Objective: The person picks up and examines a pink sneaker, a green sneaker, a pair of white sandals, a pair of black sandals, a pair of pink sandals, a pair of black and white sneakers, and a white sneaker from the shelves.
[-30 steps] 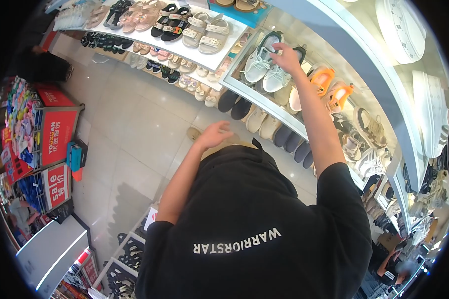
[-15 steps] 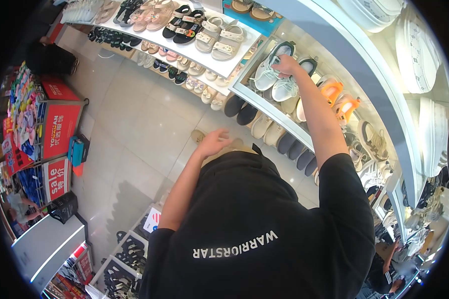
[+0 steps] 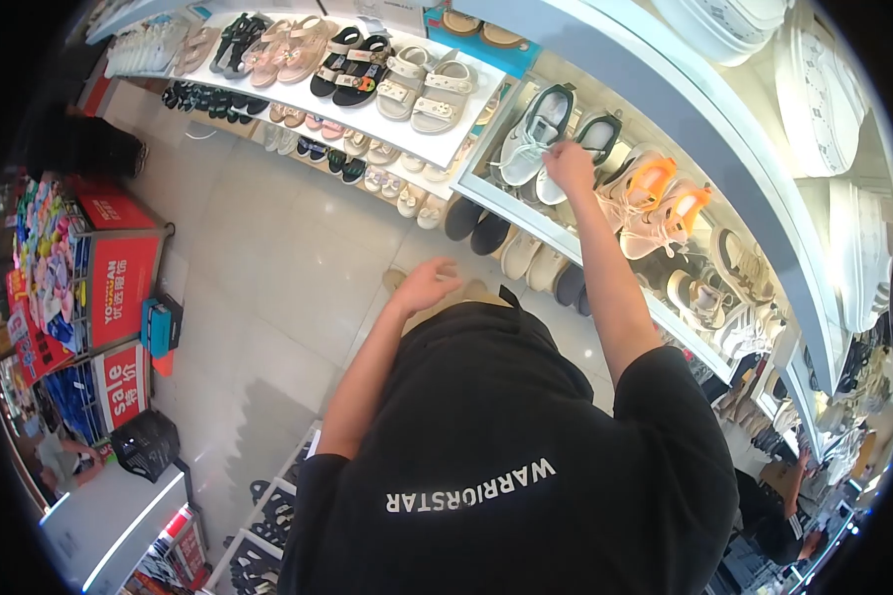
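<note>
A pair of pale grey-white lace-up sneakers stands at the front end of a glass-edged shelf. The left sneaker (image 3: 526,147) shows whole, with a dark-edged collar. Over the middle of the right sneaker (image 3: 597,133) is my right hand (image 3: 570,169), its fingers bent together at the laces. The hand covers most of those laces, so the exact grip is partly hidden. My left hand (image 3: 427,286) hangs in front of my waist above the floor, fingers loosely curved and apart, holding nothing.
Beige sneakers with orange linings (image 3: 655,203) stand right of my forearm. Sandals (image 3: 442,94) line the white shelf (image 3: 466,119) to the left, and slip-on shoes (image 3: 489,228) sit below. A red sale bin (image 3: 124,283) stands far left. Another person (image 3: 769,516) is at lower right.
My right hand has moved from the sneakers' collars to the right sneaker's laces, and its fingers have drawn together. The view has shifted slightly. My left hand stays put.
</note>
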Demonstrator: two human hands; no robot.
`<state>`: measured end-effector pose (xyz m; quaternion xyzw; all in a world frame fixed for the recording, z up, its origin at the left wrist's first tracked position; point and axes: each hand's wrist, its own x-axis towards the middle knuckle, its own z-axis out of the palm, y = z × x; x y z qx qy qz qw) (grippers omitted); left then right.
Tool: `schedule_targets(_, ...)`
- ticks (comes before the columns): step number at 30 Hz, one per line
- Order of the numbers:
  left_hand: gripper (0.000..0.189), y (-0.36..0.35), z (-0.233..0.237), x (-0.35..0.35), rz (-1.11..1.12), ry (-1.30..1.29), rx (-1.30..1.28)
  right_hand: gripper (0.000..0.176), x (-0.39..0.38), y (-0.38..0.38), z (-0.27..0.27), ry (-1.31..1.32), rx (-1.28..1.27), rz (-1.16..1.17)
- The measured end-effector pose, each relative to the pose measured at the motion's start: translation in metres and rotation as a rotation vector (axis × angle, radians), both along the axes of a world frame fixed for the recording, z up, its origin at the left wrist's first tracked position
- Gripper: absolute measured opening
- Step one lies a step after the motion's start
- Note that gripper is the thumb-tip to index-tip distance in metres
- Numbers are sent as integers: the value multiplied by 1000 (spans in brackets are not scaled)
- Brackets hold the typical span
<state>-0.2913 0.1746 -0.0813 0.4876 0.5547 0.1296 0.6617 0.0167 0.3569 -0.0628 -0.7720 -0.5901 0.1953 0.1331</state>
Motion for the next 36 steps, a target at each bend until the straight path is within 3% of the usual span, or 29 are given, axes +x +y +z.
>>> schedule_targets(4,56,10,-7,14,-76,-47,-9,32,-2,-7,-49,-59,27,13)
schedule_targets(6,55,27,-2,26,-142,-25,12,30,0,-5,-65,120,219,-11)
schedule_targets(9,51,64,19,57,-265,-23,-49,31,-4,-6,-69,294,226,-104)
schedule_targets(12,47,113,8,92,-95,-276,-205,33,-16,-9,-53,435,264,-248)
schedule_targets(14,40,150,1,115,58,-407,-295,35,-26,-11,-49,694,286,-455)
schedule_targets(16,34,183,-11,137,184,-543,-341,34,-29,-10,-59,732,324,-564)
schedule_targets(18,43,209,-16,154,241,-579,-372,26,-35,-8,-55,522,363,-591)
schedule_targets(20,47,223,-20,162,249,-554,-411,23,-44,-6,-54,532,370,-664)
schedule_targets(26,29,243,-33,176,296,-406,-606,26,-59,-3,-42,618,247,-763)
schedule_targets(28,26,248,-40,177,261,-413,-636,24,-59,-4,-36,529,237,-786)
schedule_targets(30,22,251,-44,177,329,-440,-634,20,-60,-7,-28,277,235,-709)
schedule_targets(32,29,253,-45,177,325,-415,-610,17,-58,-9,-20,221,186,-686)
schedule_targets(34,24,255,-45,174,321,-420,-591,16,-54,-10,-21,-120,306,-523)
schedule_targets(36,21,256,-44,174,319,-414,-603,15,-50,-11,-21,-174,275,-493)
